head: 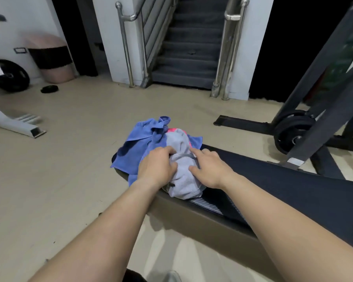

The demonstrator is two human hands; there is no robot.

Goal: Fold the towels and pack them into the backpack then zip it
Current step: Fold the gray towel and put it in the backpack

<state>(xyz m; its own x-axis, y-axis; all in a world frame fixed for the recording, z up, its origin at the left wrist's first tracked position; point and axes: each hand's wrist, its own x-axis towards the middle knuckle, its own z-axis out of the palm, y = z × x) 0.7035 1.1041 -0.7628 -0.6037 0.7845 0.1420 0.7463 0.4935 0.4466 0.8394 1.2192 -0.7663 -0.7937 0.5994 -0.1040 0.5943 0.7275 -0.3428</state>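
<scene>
Your left hand (157,167) has its fingers curled into the grey towel (181,180), clutching a bunch of the cloth near its top. Your right hand (209,167) lies on the other side of the same towel, index finger stretched out along the fabric and thumb dug into a fold. It looks to be pressing down rather than clutching, though the creases hide the fingertips.

The grey towel sits crumpled at the far end of the dark padded bench (273,180), which runs back towards you on your right. Under and behind it lies a blue towel (139,139), rumpled and spilling over the bench's end and left edge. A strip of pink cloth (172,130) shows between the two, mostly buried, so you see only its edge.

Close to the bench on the right stands a dark rack frame (324,98) with a black weight plate (293,129) low on it, and its foot bar reaches across the floor towards the towels. Straight ahead, well beyond the pile, grey stairs (188,47) rise between steel handrails (126,47). Off to the left, well apart from your hands, are a pink bin (53,62) with a dark band, a large plate (10,76) leaning by the wall, a small plate (49,89) flat on the beige floor (80,159), and the white leg of another machine (14,125)
</scene>
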